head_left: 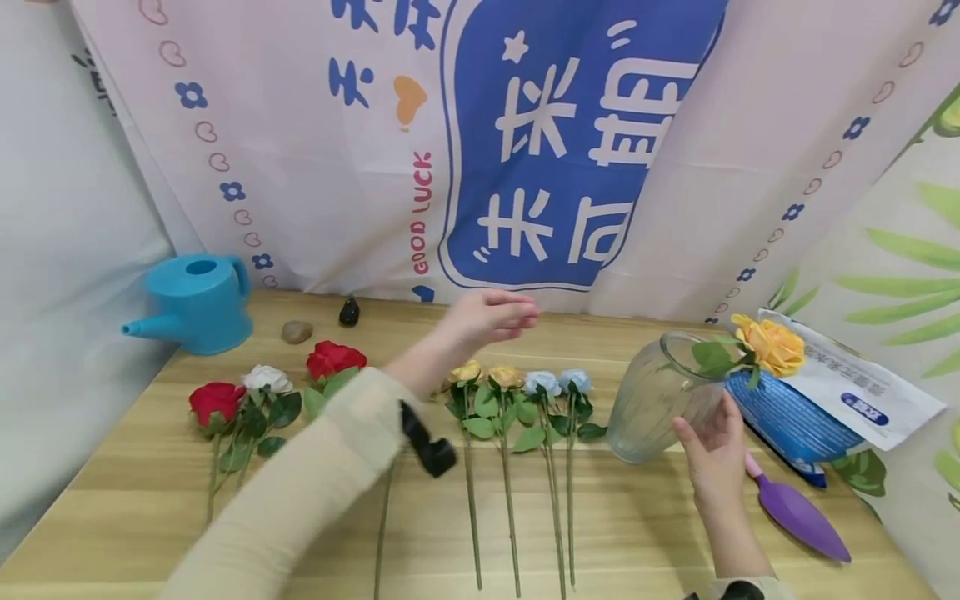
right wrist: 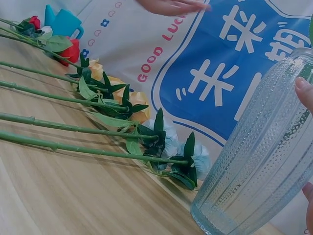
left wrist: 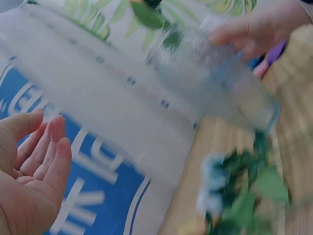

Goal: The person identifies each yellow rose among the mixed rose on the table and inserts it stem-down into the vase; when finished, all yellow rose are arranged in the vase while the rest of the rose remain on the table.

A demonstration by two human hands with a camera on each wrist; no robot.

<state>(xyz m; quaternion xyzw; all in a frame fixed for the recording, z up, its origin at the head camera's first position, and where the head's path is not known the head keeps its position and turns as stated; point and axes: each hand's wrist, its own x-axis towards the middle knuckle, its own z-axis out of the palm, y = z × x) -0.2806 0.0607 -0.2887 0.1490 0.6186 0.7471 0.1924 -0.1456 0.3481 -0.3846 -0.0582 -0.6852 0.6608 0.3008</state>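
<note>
My right hand grips a clear ribbed glass vase by its side, and the vase leans to the right. From its mouth a yellow rose sticks out with green leaves. Above the row of flowers, my left hand hangs in the air with loosely bent fingers and nothing in them; the left wrist view shows the same hand with its palm facing up. Below it lie two yellow roses and two light blue roses, stems toward me.
Red roses and a white rose lie on the left, partly behind my left sleeve. Farther back are a blue watering can, a stone and a small black object. A purple trowel and blue-white bag lie right.
</note>
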